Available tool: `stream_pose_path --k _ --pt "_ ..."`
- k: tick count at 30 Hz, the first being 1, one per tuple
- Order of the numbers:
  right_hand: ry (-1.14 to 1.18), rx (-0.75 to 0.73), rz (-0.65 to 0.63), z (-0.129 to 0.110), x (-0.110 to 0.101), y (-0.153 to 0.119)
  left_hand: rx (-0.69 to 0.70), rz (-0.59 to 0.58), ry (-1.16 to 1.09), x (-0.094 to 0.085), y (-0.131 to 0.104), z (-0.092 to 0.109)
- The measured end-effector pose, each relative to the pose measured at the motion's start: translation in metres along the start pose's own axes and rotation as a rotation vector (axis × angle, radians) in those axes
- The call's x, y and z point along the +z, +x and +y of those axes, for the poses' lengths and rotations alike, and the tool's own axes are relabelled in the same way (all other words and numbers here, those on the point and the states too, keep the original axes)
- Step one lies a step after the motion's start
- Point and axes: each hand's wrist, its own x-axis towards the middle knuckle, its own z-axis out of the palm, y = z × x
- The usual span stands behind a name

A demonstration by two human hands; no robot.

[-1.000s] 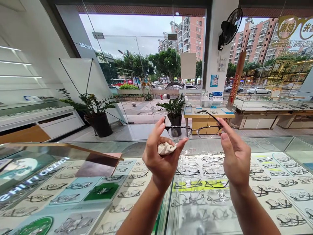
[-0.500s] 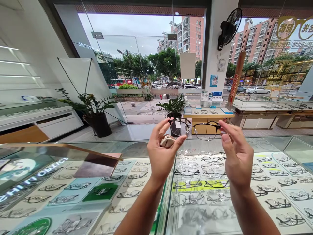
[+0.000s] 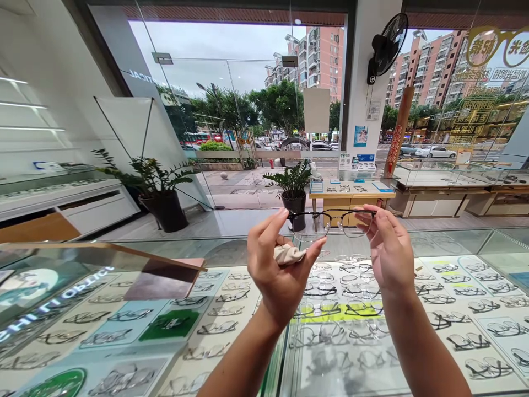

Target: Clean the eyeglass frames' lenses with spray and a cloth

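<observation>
A pair of black-topped eyeglasses (image 3: 334, 212) is held up level above the glass display case, lenses side by side. My left hand (image 3: 281, 267) pinches the left end of the frame with its fingertips, the thumb just below the left lens. A crumpled beige cloth (image 3: 288, 255) is tucked in the same palm. My right hand (image 3: 392, 253) grips the right end of the frame between thumb and fingers, some fingertips showing behind the right lens.
Below the hands, a glass display case (image 3: 275, 364) holds rows of eyeglasses. A wood-edged glass panel (image 3: 103, 246) stands at left. Beyond are two potted plants (image 3: 165, 207) (image 3: 294, 193), a small display table (image 3: 351, 194) and a wall fan (image 3: 388, 47).
The eyeglasses have turned to sit more level and face on, slightly lower. My right hand has moved left, and more of the cloth shows in my left hand.
</observation>
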Motion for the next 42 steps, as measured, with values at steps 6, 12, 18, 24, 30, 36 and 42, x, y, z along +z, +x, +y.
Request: stream_pose_path --k 6,12,18,24,30,36,42 --pt "0.073 0.028 -0.044 -0.005 0.000 -0.003 -0.139 -0.043 -0.056 0.000 -0.001 -0.002" --pt "0.099 0.035 -0.063 -0.004 0.000 -0.004 -0.190 -0.049 -0.087 0.002 -0.002 -0.003" --pt "0.010 -0.031 -0.002 -0.004 0.001 -0.009 -0.367 -0.116 -0.124 0.000 0.001 0.002" --pt "-0.150 -0.198 0.051 -0.007 -0.001 -0.018 -0.700 -0.287 -0.219 -0.003 0.012 0.000" --pt "-0.200 -0.264 0.051 -0.015 -0.001 -0.019 -0.820 -0.347 -0.317 -0.003 0.018 -0.003" --pt "-0.329 -0.337 0.082 -0.024 0.000 -0.025 -0.957 -0.458 -0.475 -0.001 0.022 -0.013" --pt "-0.355 -0.262 0.084 -0.023 -0.002 -0.020 -0.802 -0.309 -0.383 0.001 0.015 -0.010"
